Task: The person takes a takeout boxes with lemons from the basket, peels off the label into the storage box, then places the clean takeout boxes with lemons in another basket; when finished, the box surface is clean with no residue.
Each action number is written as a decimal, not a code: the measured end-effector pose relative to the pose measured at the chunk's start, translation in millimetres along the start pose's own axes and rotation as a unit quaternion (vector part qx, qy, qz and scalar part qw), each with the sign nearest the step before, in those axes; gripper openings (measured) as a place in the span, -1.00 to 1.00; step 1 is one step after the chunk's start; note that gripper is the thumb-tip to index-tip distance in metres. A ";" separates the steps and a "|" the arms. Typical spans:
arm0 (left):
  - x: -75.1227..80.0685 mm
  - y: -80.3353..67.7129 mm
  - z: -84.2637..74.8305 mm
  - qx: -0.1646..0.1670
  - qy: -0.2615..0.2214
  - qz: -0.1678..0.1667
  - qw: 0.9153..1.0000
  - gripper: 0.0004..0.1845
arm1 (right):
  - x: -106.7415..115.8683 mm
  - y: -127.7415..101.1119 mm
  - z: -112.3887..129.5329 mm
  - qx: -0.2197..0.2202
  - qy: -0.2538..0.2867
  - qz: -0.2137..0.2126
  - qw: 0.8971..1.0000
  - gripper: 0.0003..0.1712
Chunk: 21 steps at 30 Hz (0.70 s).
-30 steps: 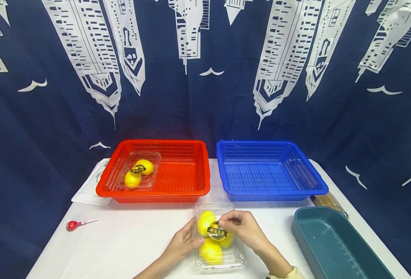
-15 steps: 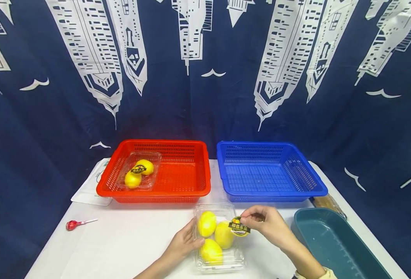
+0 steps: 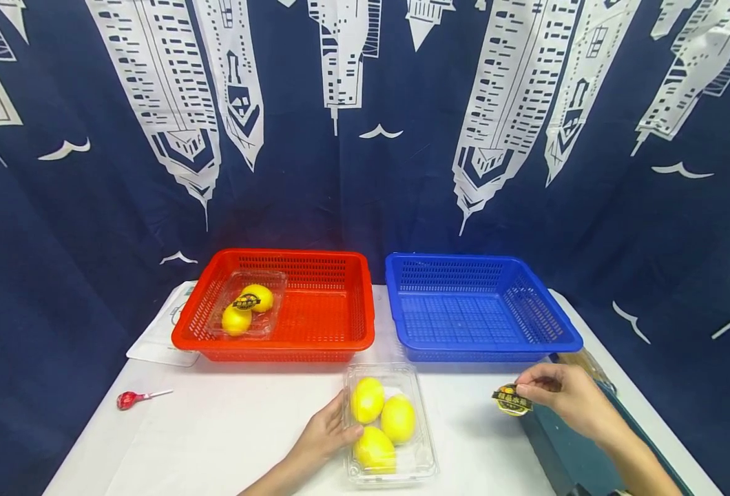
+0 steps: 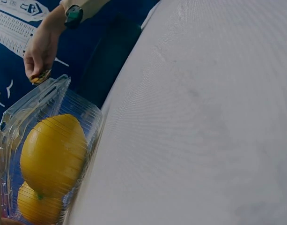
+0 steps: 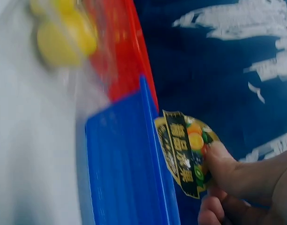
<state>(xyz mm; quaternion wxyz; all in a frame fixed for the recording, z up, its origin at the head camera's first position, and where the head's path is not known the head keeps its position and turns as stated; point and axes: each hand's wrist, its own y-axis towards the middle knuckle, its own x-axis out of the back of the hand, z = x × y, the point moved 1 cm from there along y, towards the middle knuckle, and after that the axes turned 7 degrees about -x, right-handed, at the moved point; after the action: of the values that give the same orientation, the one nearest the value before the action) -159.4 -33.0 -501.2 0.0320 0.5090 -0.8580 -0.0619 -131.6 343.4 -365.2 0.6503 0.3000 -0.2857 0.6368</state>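
A clear plastic fruit box (image 3: 423,441) with a shut lid lies on the white table, three yellow lemons (image 3: 398,419) inside. My left hand (image 3: 320,435) holds the box by its left side, thumb over the edge of the lid. In the left wrist view the box's ribbed wall shows a large lemon (image 4: 53,154) close up. Off to the right, my right hand (image 3: 566,399) pinches a round black-and-gold sticker (image 3: 512,399) between thumb and fingers, above the table near the teal bin. The right wrist view shows fruit pictures on the sticker (image 5: 183,152).
At the back left a red basket (image 3: 315,344) contains another clear box (image 3: 267,331) with lemons and a sticker. A blue basket (image 3: 489,342) stands beside it. The teal bin (image 3: 547,441) is partly under my right arm. A red lollipop (image 3: 128,400) lies at left.
My right hand has lifted the sticker off the box lid and carried it right, beside the teal bin. My left hand has stayed on the box.
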 end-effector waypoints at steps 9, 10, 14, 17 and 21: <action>-1.5 1.3 1.1 0.005 -0.007 0.000 1.000 -0.07 | 39.2 10.7 -40.0 0.045 -0.146 -0.052 0.987 -0.89; -1.6 1.5 1.3 0.005 -0.008 0.001 1.000 -0.07 | 41.5 11.8 -44.5 0.046 -0.160 -0.051 0.985 -0.87; -1.4 2.2 1.3 0.008 -0.008 0.000 1.000 -0.07 | 42.6 15.3 -64.7 0.054 -0.193 -0.047 0.979 -0.83; -0.8 2.2 1.0 0.009 -0.005 -0.002 1.000 -0.08 | 38.0 17.6 -79.7 0.045 -0.207 -0.042 0.976 -0.81; -0.3 1.3 0.6 0.009 -0.005 -0.003 1.000 -0.08 | 29.7 20.0 -95.0 0.020 -0.216 -0.029 0.976 -0.81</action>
<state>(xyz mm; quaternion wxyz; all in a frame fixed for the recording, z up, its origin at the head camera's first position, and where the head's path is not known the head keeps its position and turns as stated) -160.5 -32.1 -501.6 0.0235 0.5113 -0.8572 -0.0570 -151.8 434.7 -404.7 0.5851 0.4515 -0.3975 0.5438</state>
